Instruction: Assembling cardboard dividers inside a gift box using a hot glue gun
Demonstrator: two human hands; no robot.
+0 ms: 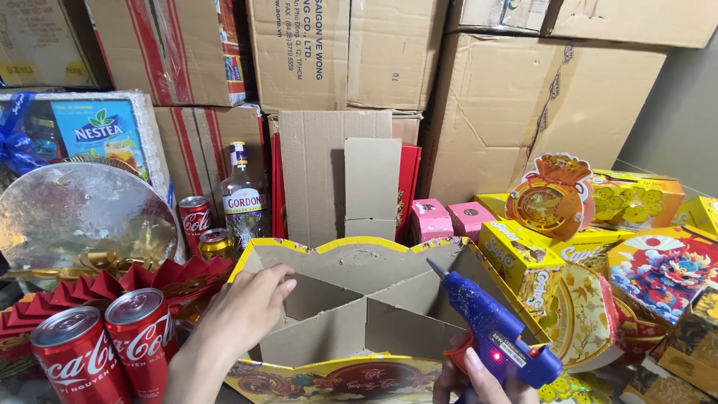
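Two hands: left [247, 307] on divider [329, 322], right [479, 378] gripping glue gun [490, 329].

The right hand [479, 378] is cut by the bottom edge of the frame, and the blue glue gun [493, 333] hides its palm. At the lower left, the two red cans [105, 348] lose their bottoms at the edge. The clear bottle [244, 198] is hidden below by a gold can [215, 243]. Printed boxes [666, 269] at the right are cut off

Bright, even, sharp indoor light
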